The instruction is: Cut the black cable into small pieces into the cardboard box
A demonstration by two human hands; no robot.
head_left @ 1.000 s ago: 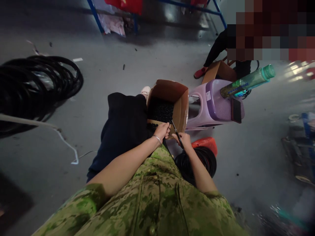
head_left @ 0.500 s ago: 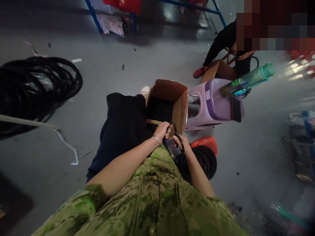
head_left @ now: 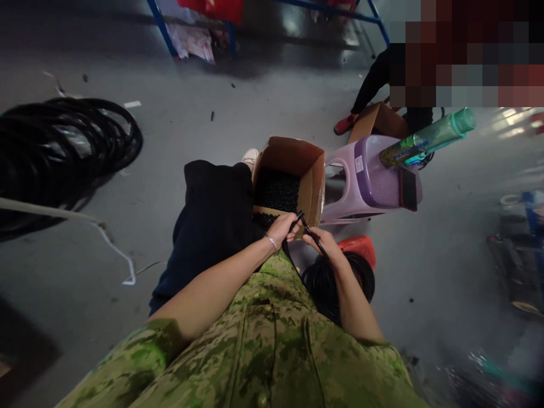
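Note:
My left hand (head_left: 281,228), a bracelet at its wrist, is closed on a thin black tube (head_left: 301,215) whose end sticks out past the fingers. My right hand (head_left: 326,243) grips black-handled scissors (head_left: 317,239), and their blades meet the tube close to my left fingertips. Both hands are over the near edge of a cardboard box (head_left: 312,170). Many small black pieces (head_left: 278,190) lie inside it. A coil of black tubing (head_left: 357,275) rests on the floor below my right forearm, partly hidden by it.
Right of the box stands a purple plastic stool (head_left: 378,187) bearing a green bottle (head_left: 429,139) and a dark phone (head_left: 408,190). A red bag (head_left: 363,249) lies by the coil. Large black coils (head_left: 72,147) are on the left. Another person's leg (head_left: 372,82) shows beyond a second box (head_left: 374,119).
My right hand has turned and shifted slightly right, and the scissor blades have come onto the tube's end. My left hand has stayed almost in place.

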